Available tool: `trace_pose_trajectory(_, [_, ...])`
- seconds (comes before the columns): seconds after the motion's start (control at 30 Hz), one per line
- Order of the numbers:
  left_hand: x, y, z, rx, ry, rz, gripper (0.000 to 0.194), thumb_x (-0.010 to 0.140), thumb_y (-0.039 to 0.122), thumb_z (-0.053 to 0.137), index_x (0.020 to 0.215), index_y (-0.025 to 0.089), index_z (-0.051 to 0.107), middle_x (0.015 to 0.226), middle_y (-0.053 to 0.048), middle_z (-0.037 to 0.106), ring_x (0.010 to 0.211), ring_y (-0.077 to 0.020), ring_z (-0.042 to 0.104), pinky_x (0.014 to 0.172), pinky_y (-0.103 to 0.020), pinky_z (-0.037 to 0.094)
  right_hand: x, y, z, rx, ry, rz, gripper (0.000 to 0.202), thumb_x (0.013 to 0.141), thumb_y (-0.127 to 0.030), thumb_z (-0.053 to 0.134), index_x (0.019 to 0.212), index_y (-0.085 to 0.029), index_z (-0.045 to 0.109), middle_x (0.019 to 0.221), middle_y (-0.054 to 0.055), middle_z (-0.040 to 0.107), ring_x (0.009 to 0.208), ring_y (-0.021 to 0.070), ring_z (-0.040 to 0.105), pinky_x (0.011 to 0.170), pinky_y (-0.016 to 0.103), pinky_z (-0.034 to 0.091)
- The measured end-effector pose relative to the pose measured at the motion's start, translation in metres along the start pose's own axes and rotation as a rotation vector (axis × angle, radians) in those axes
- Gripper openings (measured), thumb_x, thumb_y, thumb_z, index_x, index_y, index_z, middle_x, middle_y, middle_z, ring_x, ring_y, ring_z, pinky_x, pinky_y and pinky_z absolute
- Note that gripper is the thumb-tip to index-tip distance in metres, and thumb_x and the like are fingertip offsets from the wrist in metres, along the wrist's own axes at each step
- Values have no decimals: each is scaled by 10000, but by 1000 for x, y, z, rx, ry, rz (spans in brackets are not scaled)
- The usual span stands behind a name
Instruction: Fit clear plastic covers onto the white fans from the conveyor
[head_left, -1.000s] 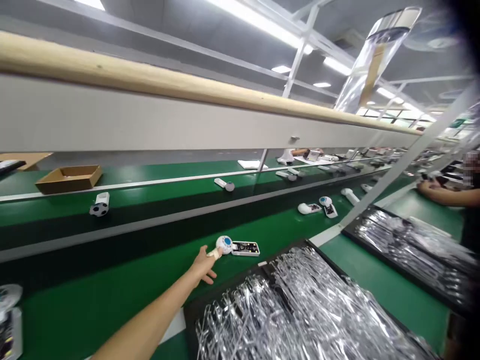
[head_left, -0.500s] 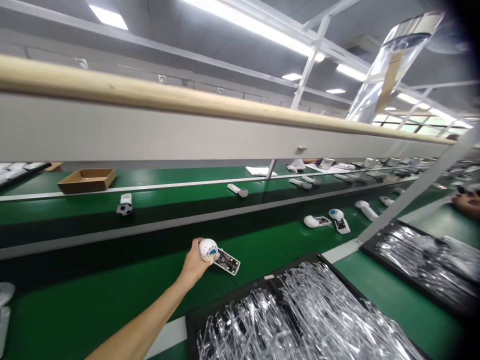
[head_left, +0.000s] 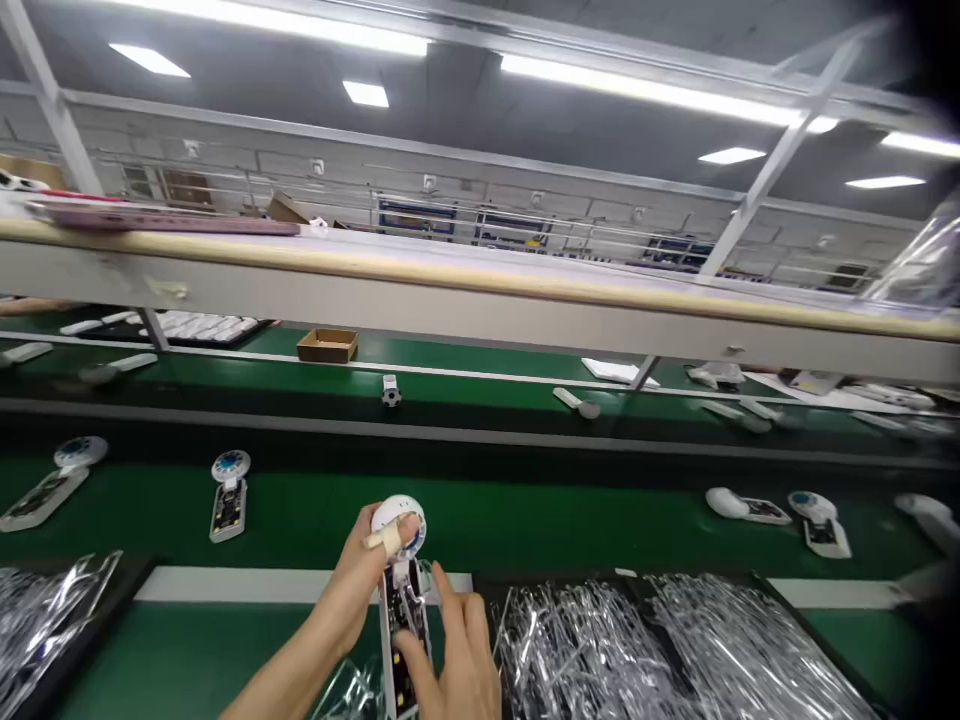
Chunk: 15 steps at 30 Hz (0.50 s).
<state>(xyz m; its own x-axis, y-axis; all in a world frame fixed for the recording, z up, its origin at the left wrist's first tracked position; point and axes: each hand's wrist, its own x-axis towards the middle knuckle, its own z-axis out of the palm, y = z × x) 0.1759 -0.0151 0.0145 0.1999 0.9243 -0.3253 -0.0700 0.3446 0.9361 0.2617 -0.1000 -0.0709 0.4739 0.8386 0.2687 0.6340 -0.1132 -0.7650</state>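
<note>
My left hand [head_left: 360, 575] grips the round white head of a handheld fan [head_left: 388, 625], its thumb across the blue-marked centre. A tan wrap covers part of that thumb. The fan's handle points down toward me, its circuit board exposed. At the handle's right side is my right hand [head_left: 457, 650], thumb over the board and index finger along the edge. Between them shows a clear plastic piece [head_left: 415, 592], partly hidden by the fingers. To the right of this hand, a black tray [head_left: 641, 605] holds many shiny clear plastic pieces [head_left: 592, 650].
Open-backed fans lie on the green conveyor belt, one [head_left: 229, 495] to the left and another [head_left: 819, 522] to the right. A second tray [head_left: 135, 590] is at the left. Beyond the belt are a cardboard box [head_left: 328, 346] and a football-patterned fan [head_left: 391, 390]. A shelf rail [head_left: 450, 300] crosses above.
My left hand has drawn the fan from over the belt toward me, turning its handle downward. My right hand has come into view at the handle. The view has swung left.
</note>
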Motion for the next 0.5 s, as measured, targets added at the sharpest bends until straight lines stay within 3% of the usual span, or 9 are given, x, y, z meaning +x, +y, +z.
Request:
trace_pose_trajectory(0.13, [-17, -1, -8, -106, 57, -35, 683, 612, 554, 695, 1146, 187, 477, 960, -72, 596, 755, -180, 564, 640, -283, 424, -12, -15, 13, -147, 36, -128, 516, 883, -575, 312, 1326, -327, 408, 856, 59, 482, 729, 241, 573, 490, 303, 471])
trace_pose_trajectory(0.3, [-26, 0, -18, -177, 81, -1, 637, 617, 522, 713, 1124, 196, 507, 973, -80, 608, 845, -210, 585, 683, -294, 447, -30, -20, 20, -311, 20, -135, 477, 919, -484, 283, 1391, -417, 268, 1020, 88, 545, 851, 287, 590, 605, 367, 492])
trace_pose_trajectory(0.4, [-32, -4, -24, -215, 86, -3, 637, 639, 506, 711, 1166, 219, 496, 1045, -84, 609, 941, -232, 579, 736, -304, 451, -38, -17, 19, -281, -90, -42, 488, 936, -438, 253, 1416, -439, 169, 926, 45, 588, 707, 241, 619, 486, 295, 456])
trace_pose_trajectory(0.5, [-37, -16, -29, -310, -20, 1, 641, 661, 475, 712, 1212, 225, 499, 1135, -97, 605, 1036, -257, 566, 828, -333, 454, -38, -14, 9, -183, -131, -43, 501, 934, -462, 250, 1425, -421, 156, 842, 16, 568, 619, 197, 600, 452, 263, 446])
